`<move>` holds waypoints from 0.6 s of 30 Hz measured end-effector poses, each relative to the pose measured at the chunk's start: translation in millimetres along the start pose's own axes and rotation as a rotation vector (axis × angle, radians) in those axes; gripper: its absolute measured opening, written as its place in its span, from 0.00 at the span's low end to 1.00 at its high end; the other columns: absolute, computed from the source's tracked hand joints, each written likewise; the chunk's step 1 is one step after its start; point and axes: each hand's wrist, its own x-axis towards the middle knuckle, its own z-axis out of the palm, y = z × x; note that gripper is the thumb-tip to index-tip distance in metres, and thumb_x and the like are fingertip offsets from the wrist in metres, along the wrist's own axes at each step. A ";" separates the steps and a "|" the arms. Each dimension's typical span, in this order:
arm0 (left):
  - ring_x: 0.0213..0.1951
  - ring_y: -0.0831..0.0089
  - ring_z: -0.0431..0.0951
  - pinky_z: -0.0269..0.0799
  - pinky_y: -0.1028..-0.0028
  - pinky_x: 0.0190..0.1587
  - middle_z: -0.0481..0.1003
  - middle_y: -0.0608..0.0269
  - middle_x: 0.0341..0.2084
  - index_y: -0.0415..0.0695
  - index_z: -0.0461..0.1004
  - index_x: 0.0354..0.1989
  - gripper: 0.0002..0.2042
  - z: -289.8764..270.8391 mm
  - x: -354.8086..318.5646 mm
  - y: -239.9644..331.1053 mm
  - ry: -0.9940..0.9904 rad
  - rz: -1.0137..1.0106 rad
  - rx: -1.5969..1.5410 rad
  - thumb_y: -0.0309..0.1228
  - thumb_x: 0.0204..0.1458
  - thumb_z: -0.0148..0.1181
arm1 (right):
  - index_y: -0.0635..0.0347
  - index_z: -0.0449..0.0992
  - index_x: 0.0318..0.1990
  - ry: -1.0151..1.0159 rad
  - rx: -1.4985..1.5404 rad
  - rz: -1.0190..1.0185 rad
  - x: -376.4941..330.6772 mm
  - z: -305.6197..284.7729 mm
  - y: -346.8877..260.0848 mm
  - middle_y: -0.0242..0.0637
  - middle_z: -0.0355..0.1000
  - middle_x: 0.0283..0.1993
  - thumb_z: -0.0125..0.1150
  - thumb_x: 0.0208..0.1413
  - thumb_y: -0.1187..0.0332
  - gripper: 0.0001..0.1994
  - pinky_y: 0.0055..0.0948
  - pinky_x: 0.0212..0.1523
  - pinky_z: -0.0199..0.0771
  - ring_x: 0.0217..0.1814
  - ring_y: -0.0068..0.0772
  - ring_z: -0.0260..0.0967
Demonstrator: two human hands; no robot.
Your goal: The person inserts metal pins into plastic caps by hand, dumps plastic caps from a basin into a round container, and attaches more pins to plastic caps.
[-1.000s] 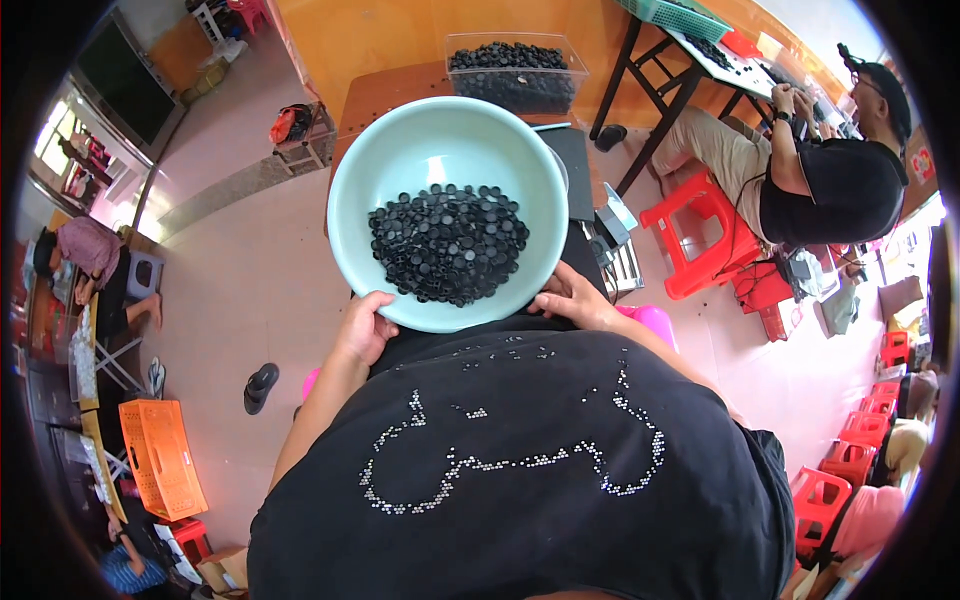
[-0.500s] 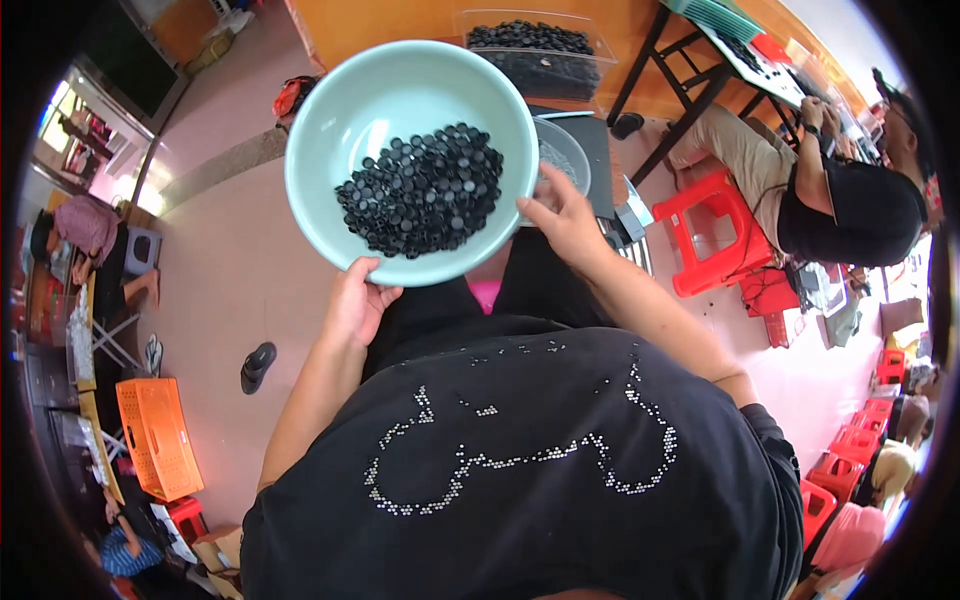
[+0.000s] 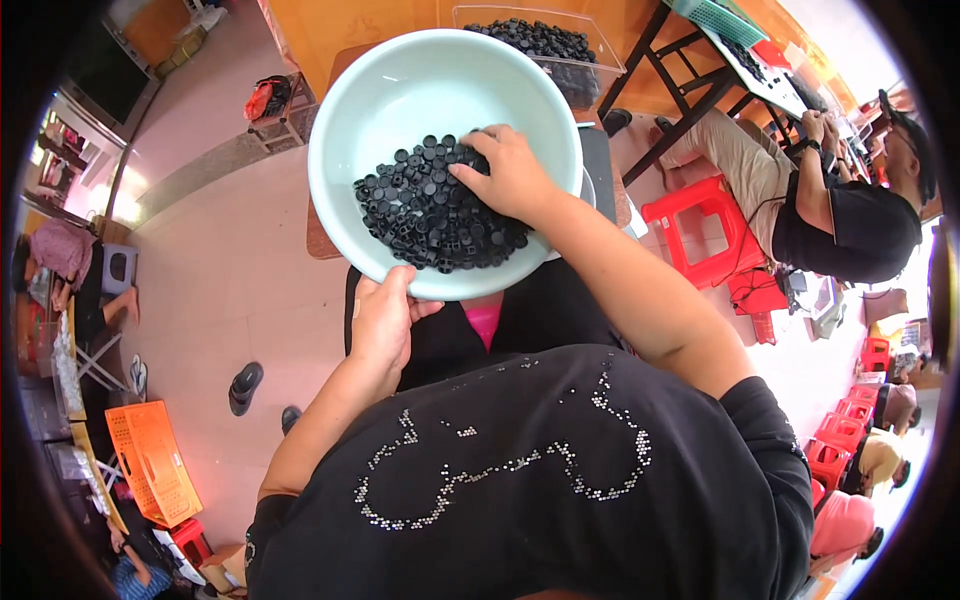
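Note:
A pale green plastic basin (image 3: 430, 75) stands in front of me, tilted a little toward my body. Small round black caps (image 3: 425, 225) are heaped in its lower part. My left hand (image 3: 385, 315) grips the near rim, thumb over the edge and fingers underneath. My right hand (image 3: 505, 175) reaches over the right rim into the basin, palm down on the right side of the heap. Its thumb and fingers are apart and touch the caps, with some fingertips partly hidden.
Behind the basin stands a clear bin (image 3: 575, 80) full of black parts. A brown tabletop (image 3: 325, 235) shows beside the basin. Right of me are a red stool (image 3: 700, 230) and a seated person (image 3: 845, 215). An orange crate (image 3: 150, 465) and a dark slipper (image 3: 245, 388) lie left.
My right hand has left the basin's outer right rim and moved inside onto the caps. The basin sits slightly further right in view, with my left hand still on its rim.

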 end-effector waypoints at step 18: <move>0.30 0.69 0.77 0.77 0.72 0.30 0.73 0.56 0.32 0.36 0.64 0.43 0.11 35.4 22.3 16.2 -0.082 -0.108 0.039 0.28 0.53 0.46 | 0.55 0.73 0.51 -0.301 0.099 -0.138 -37.5 -45.9 -13.9 0.54 0.60 0.58 0.65 0.46 0.60 0.23 0.43 0.56 0.63 0.57 0.59 0.58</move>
